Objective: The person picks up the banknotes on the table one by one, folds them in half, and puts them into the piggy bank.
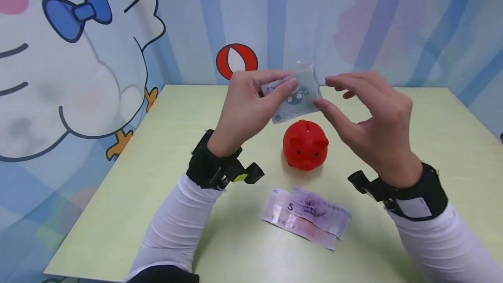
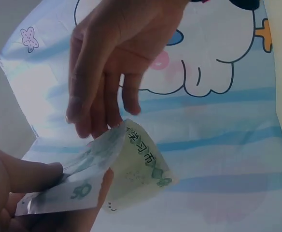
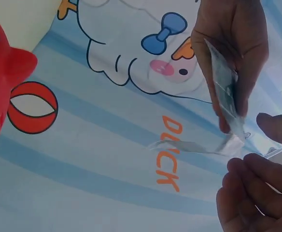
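Note:
My left hand (image 1: 245, 110) pinches a green-grey play banknote (image 1: 296, 98) between thumb and fingers, above the table. The note is folded, with a cartoon animal face on its front, and the left wrist view shows the number 50 on it (image 2: 80, 191). My right hand (image 1: 379, 119) is at the note's right edge, its thumb tip close to the lower right corner and its fingers apart from the thumb. Just below the note, on the table, stands a red piggy bank (image 1: 305, 143) with a slot on top.
Two overlapping purple play banknotes (image 1: 314, 208) lie on the pale yellow table (image 1: 232, 248), nearer to me than the piggy bank. A blue-striped backdrop (image 1: 251, 12) with a cartoon duck (image 1: 78, 82) rises behind and to the left. Each wrist wears a black strap with a small camera.

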The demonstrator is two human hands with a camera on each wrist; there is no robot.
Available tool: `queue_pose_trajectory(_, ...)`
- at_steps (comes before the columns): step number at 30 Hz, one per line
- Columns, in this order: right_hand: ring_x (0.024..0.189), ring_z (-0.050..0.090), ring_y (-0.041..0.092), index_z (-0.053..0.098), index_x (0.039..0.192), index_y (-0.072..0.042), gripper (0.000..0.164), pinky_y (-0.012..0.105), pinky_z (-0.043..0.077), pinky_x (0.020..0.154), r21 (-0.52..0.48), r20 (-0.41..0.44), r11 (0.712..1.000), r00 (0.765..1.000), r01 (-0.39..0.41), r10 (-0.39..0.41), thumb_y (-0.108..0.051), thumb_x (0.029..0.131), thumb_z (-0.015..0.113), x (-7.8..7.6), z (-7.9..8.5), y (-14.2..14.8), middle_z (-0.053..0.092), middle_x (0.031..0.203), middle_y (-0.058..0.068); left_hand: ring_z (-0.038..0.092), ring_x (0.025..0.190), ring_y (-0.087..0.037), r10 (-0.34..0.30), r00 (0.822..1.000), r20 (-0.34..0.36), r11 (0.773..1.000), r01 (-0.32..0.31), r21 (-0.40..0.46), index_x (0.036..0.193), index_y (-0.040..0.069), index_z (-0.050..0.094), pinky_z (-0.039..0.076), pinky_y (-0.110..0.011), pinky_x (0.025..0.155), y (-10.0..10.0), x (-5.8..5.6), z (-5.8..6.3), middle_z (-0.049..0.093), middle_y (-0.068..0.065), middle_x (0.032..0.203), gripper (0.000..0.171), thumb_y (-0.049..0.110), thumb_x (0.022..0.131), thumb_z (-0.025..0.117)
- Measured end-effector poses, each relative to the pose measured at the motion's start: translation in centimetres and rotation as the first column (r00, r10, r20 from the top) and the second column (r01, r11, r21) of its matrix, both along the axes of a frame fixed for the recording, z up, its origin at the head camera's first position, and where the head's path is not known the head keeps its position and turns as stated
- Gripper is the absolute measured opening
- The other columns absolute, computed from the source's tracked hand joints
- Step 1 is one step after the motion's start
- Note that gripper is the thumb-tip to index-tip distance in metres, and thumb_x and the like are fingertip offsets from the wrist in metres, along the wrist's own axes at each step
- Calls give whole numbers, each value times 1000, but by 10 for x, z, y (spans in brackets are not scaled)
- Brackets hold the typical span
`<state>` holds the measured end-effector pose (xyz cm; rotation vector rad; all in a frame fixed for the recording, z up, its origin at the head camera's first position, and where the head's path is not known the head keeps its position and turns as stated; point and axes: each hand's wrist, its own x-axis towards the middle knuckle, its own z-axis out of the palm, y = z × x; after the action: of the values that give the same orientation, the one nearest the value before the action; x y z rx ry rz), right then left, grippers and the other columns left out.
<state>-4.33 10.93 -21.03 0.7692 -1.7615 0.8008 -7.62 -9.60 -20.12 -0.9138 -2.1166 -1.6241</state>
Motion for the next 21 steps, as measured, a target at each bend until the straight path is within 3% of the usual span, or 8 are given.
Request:
queue_pose_trajectory(5, 81, 67, 19, 75, 104, -1, 27, 17, 51, 79, 32, 104, 996, 991, -86, 82, -9, 78, 80, 2, -2, 1, 74, 94, 10, 73, 84, -14, -164, 986, 9, 984, 163, 73, 116, 2, 71, 60, -33, 73, 3, 5, 1, 74, -8, 99, 26, 13, 92, 67)
queue_pose_trajectory(9, 82, 69, 9, 75, 103, 0, 25, 20, 55, 80, -27, 187, 981, 963, -191, 192, 2, 78, 78, 2, -5, 1, 75, 92, 10, 72, 80, -17, -220, 975, -4, 971, 220, 92, 114, 1, 71, 60, -36, 71, 6, 6, 0, 73, -9, 98, 24, 10, 92, 68)
queue_pose_trajectory(13, 84, 72, 10, 75, 107, -3, 35, 23, 57, 79, -116, 301, 968, 921, -221, 247, 12, 76, 75, 7, -5, 1, 75, 95, 10, 71, 80, -17, -180, 983, -42, 977, 183, 108, 109, -1, 72, 60, -34, 72, 7, 7, 2, 73, -10, 95, 20, 8, 92, 67)
queue_pose_trajectory(18, 84, 73, 16, 74, 112, -10, 31, 25, 58, 77, -200, 410, 962, 876, -185, 254, 2, 84, 72, 13, -4, 3, 75, 98, 7, 70, 86, -19, -103, 992, -70, 982, 112, 149, 109, -7, 69, 59, -34, 77, 8, 18, 10, 71, -17, 99, 20, 2, 92, 65)
queue_pose_trajectory(21, 84, 73, 21, 73, 113, -4, 28, 27, 58, 77, -314, 439, 914, 815, -255, 378, 2, 86, 70, 14, -2, 4, 74, 100, 12, 68, 97, -19, -120, 993, -14, 980, 121, 156, 120, -5, 63, 58, -33, 83, 9, 21, 13, 68, -17, 112, 28, 4, 93, 63)
